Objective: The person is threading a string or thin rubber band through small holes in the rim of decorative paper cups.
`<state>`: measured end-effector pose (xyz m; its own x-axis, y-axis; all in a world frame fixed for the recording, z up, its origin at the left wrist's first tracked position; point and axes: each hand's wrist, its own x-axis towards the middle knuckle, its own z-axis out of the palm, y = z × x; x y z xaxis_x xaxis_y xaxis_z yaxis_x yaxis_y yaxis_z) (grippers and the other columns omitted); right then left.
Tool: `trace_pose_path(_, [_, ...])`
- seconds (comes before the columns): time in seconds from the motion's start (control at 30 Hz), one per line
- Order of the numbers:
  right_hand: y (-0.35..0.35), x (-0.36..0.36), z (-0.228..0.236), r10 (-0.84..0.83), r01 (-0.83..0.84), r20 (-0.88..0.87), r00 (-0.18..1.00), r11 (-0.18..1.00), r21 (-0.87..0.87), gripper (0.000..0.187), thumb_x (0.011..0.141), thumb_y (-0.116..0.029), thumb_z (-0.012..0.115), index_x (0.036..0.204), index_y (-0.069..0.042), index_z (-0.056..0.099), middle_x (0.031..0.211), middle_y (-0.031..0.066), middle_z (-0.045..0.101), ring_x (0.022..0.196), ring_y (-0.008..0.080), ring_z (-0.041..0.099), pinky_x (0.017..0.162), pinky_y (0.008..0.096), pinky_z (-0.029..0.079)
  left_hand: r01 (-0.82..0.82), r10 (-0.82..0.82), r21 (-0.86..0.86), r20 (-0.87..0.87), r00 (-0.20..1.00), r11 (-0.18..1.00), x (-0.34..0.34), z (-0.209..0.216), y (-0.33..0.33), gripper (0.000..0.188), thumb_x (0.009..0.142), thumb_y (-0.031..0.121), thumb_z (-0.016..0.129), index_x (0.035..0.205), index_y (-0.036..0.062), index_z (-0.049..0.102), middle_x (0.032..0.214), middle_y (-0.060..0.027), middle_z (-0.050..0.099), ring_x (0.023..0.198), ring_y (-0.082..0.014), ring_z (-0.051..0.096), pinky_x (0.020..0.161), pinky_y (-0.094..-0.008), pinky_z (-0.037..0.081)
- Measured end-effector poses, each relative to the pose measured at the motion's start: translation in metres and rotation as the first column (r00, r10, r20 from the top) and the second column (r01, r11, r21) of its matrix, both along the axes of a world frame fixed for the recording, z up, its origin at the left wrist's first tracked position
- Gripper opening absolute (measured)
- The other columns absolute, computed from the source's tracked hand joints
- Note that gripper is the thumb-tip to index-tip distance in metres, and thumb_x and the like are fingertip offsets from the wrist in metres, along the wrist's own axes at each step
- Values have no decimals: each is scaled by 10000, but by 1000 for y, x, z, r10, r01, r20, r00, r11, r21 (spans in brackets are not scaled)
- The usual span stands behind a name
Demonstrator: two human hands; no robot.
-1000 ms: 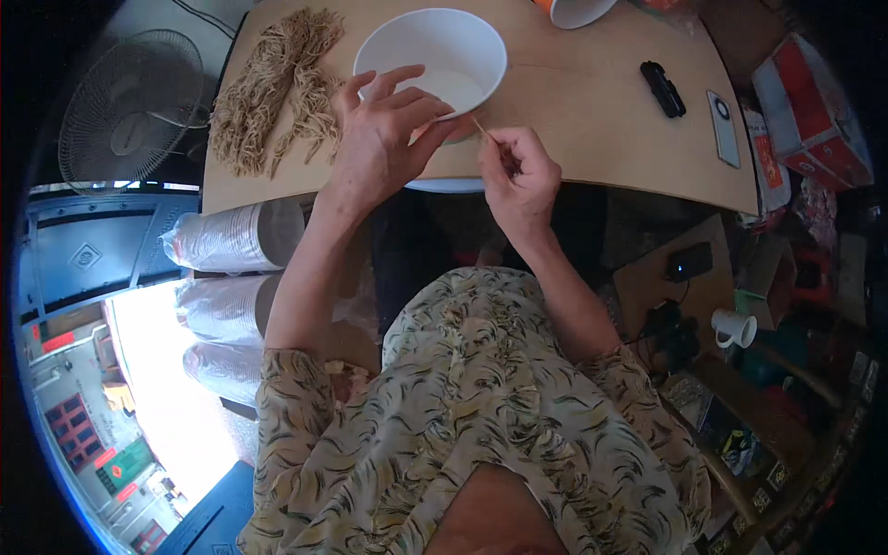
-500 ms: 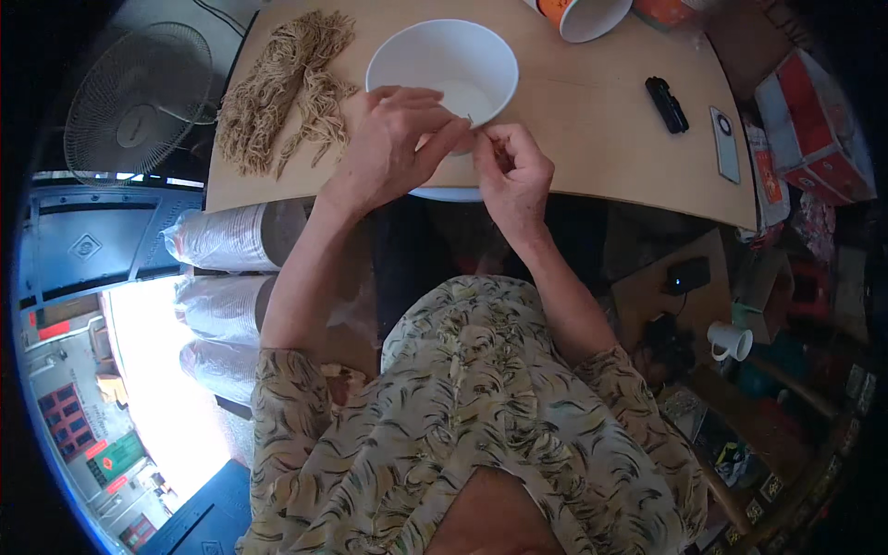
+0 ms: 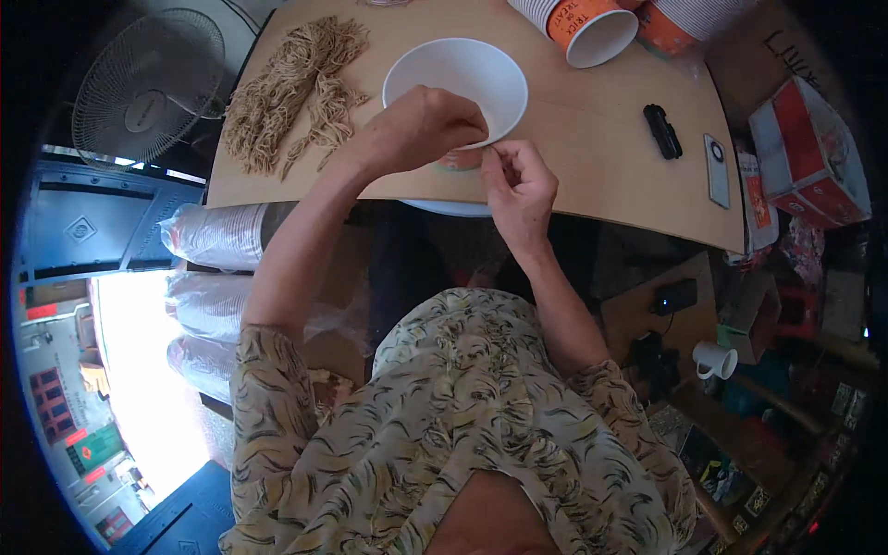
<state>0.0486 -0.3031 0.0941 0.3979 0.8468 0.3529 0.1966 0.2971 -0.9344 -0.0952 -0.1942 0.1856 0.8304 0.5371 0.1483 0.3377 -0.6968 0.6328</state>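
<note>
A round paper bucket (image 3: 427,67), white inside with some orange showing on its outer wall, stands near the table's front edge. My left hand (image 3: 421,129) reaches over its near rim, fingers bent down and pinched together at the inner side. Just outside the same rim, my right hand (image 3: 524,180) is closed, with thumb and forefinger pressed together against the edge. Whatever small thing the fingertips hold is hidden. A loose bundle of tan cords (image 3: 294,92) lies on the table left of the bucket.
Orange and white paper buckets (image 3: 601,39) lie on their sides at the back right. A black object (image 3: 662,131) and a phone (image 3: 717,170) rest on the table (image 3: 592,129). Wrapped bucket stacks (image 3: 215,236) and a fan (image 3: 148,97) are on the left; a mug (image 3: 714,361) sits lower right.
My left hand has lifted and turned over the rim, its fingertips now bent down into the bucket. The right hand stays at the rim. The whole view has shifted slightly.
</note>
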Motion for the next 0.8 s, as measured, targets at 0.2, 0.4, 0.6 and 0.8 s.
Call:
trace_pose_path(0.2, [-7, 13, 20, 26, -25, 21, 999, 998, -50, 95, 909, -43, 678, 983, 3, 642, 739, -3, 641, 631, 26, 528, 561, 215, 437, -151, 158, -110, 59, 986, 982, -3, -1, -3, 130, 913, 140, 670, 928, 12, 690, 793, -96, 702, 755, -166, 676, 681, -322, 522])
trace_pose_path(0.4, [-8, 28, 59, 100, -91, 83, 992, 989, -113, 144, 907, -62, 690, 1036, 0, 675, 770, 5, 662, 668, 29, 549, 608, 226, 472, -65, 73, -45, 207, 976, 997, -1, 7, -8, 149, 927, 153, 688, 991, 18, 688, 950, -63, 715, 854, -138, 676, 691, -278, 535])
trace_pose_path(0.6, [-3, 38, 66, 221, -212, 39, 975, 964, -159, 164, 895, -105, 718, 1006, 15, 723, 747, -18, 649, 661, 39, 553, 595, 218, 454, 34, 37, -244, 281, 959, 969, 4, 8, -16, 281, 911, 169, 713, 1160, 56, 647, 1094, -36, 682, 971, -130, 649, 692, -274, 536])
trace_pose_path(0.8, [-11, 46, 76, 203, -242, -191, 960, 948, -208, 193, 898, -146, 731, 985, 26, 729, 754, -18, 637, 661, 47, 541, 604, 203, 433, 39, -31, -26, 248, 968, 999, 10, -11, -26, 435, 840, 139, 765, 1245, 82, 618, 1080, -52, 689, 924, -149, 659, 721, -298, 533])
